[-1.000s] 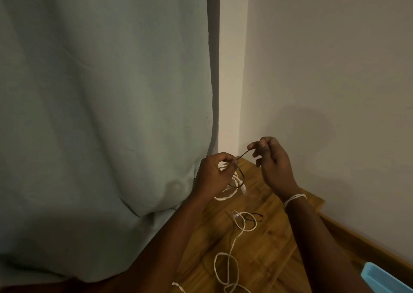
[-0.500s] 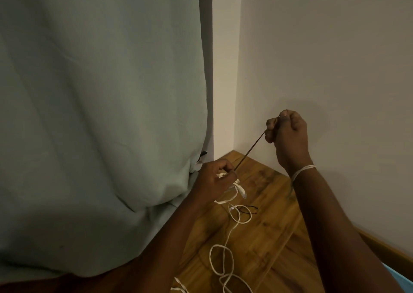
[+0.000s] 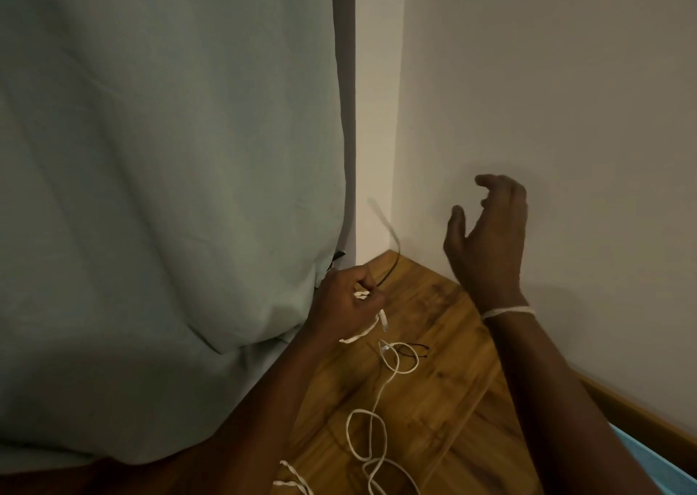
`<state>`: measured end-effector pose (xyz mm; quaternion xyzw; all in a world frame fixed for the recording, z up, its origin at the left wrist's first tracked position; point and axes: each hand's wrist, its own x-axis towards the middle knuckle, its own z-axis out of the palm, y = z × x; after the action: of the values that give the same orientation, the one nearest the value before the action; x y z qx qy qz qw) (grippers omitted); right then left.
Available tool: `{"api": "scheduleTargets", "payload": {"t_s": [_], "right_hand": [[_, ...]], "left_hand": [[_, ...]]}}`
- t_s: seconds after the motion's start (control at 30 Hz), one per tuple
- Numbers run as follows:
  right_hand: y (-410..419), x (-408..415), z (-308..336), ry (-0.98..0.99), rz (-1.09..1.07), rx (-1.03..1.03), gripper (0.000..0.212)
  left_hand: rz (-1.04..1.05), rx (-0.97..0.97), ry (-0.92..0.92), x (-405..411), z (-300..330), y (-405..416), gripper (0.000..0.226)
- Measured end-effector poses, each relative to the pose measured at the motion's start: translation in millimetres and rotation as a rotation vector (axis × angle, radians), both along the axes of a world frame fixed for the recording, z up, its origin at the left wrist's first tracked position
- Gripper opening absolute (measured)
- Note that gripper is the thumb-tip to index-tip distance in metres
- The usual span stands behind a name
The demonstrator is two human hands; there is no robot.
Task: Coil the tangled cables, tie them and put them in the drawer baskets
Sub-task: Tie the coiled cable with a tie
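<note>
Left hand [image 3: 345, 302] is fisted on the white cable [image 3: 377, 400] and dark tie [image 3: 392, 245]; right hand [image 3: 486, 238] hovers spread and empty, right of the tie's upward-pointing free end, nearest it.

grey-green curtain [image 3: 169, 192], pale walls [image 3: 547, 79], wooden floor [image 3: 433, 400]

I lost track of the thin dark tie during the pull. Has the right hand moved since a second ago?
Yes. The right hand rose away from the left hand, up the wall, and opened, releasing the dark tie.
</note>
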<state>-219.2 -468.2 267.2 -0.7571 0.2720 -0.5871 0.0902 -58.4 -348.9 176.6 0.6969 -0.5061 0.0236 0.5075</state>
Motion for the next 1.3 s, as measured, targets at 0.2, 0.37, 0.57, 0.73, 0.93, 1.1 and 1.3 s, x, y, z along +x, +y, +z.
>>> {"api": "scheduleTargets", "payload": {"t_s": [0.2,0.37,0.57,0.73,0.93,1.1,1.3], "right_hand": [[22,26,-29,0.793,0.322,-0.263,0.04],[6,23,-39,0.924,0.411,-0.223,0.029],[8,22,-39,0.772,0.613,-0.143,0.019],[3,21,-25,0.751,0.679,-0.138,0.018],[0,15,-10,0.748,0.649,-0.185,0.023],[-5,14,-13,0.604,0.538,-0.069,0.015],[-10,7,-24,0.513,0.486,0.118,0.013]], "left_hand": [[-0.047,0.064,-0.083,-4,1,1,0.017],[-0.055,0.04,-0.102,-3,-1,8,0.015],[-0.073,0.039,-0.156,6,-1,13,0.022],[-0.045,0.035,-0.222,6,4,13,0.02],[-0.049,0.047,-0.098,16,-11,3,0.046],[-0.108,-0.055,0.049,-1,-7,4,0.021],[-0.189,-0.028,0.062,-13,-15,12,0.037]]}}
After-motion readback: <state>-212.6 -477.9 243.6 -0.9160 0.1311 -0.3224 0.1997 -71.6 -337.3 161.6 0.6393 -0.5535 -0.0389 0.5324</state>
